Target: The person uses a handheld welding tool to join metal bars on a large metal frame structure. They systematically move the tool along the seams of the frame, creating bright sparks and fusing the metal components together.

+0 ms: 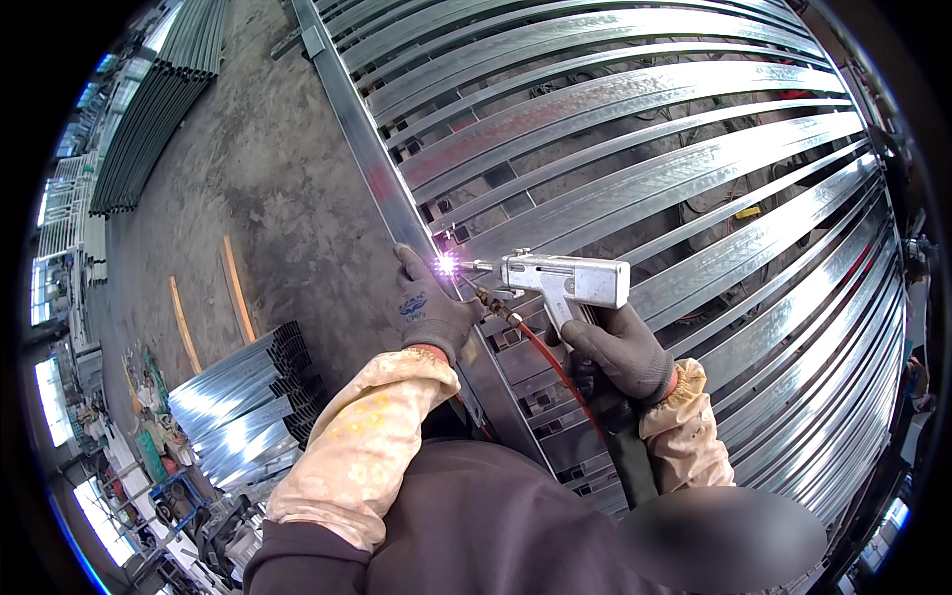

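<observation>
Amid metal bars (pixel 595 210) and a red hose (pixel 561 370), right hand (pixel 625 352) clutches welding gun (pixel 575 282); grasp of left hand (pixel 433 312) unclear.

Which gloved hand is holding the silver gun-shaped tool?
The right hand, closed around the silver tool; the left hand instead sits beside the bright spark.

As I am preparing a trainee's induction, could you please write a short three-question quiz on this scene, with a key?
1. True or false: the dark-grey-gloved right grip holds the silver, pistol-shaped metal tool.
2. Which grip is nearer the bright violet-white spark? A) left; B) right; C) both equally near.
3. Fill in the colour: a thin, flexible ____ hose hangs beside the tool.

Key
1. True.
2. A: the dark-grey-gloved left grip is nearer.
3. Red.
</observation>
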Available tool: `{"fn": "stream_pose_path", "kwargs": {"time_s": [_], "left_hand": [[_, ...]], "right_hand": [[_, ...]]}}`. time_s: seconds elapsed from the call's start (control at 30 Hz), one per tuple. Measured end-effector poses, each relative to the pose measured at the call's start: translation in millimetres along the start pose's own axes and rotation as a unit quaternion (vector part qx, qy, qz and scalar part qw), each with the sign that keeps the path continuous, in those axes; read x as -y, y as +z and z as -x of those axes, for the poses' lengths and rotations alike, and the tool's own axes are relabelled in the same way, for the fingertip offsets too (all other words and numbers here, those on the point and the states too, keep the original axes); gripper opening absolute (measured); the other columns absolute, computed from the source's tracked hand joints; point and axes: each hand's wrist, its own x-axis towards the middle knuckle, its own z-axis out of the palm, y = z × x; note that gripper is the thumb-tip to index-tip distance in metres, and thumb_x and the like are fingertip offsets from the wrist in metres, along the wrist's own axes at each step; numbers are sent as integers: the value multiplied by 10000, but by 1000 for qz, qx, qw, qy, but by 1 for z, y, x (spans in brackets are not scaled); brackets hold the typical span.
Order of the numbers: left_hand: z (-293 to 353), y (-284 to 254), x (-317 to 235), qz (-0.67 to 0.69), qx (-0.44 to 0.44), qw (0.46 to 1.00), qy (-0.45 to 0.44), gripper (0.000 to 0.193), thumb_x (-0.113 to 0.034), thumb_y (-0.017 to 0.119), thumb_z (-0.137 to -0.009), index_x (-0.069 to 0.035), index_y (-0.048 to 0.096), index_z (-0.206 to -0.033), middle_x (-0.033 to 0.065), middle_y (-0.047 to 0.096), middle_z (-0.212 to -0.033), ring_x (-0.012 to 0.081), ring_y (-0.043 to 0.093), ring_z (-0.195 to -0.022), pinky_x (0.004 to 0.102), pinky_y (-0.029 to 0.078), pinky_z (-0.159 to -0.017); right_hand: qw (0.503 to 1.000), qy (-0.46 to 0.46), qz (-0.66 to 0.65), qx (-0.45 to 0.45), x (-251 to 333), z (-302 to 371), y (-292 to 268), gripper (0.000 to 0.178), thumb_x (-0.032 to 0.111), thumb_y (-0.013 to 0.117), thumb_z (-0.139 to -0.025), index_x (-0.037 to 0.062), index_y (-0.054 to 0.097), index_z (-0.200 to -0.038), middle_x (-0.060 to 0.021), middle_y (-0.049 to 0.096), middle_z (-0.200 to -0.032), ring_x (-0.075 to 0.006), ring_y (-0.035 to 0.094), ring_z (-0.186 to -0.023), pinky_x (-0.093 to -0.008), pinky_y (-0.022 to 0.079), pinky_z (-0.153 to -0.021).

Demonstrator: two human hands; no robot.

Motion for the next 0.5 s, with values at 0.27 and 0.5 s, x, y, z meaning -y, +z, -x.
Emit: {"fn": "stream_pose_path", "kwargs": {"time_s": [0.27,0.5], "left_hand": [[-1,2,2,9,6,1000,-9,1443,-382,945,-679,4,-61,-1641,272,313,-1593,413,499,-1395,422,461,-1151],[-2,4,5,-11,-15,1000,9,1464,-378,953,-654,8,-58,-1640,278,344,-1565,417,517,-1368,416,469,-1140]], "right_hand": [[1000,23,2,13,2,1,-3,573,239,710,-990,-14,477,-1448,-86,639,-1185,-141,628,-961,-307,516,-838],[1000,-15,14,8,0,3,-1,589,252,715,-989,0,476,-1464,-73,635,-1233,-137,609,-1056,-316,497,-930]]}}
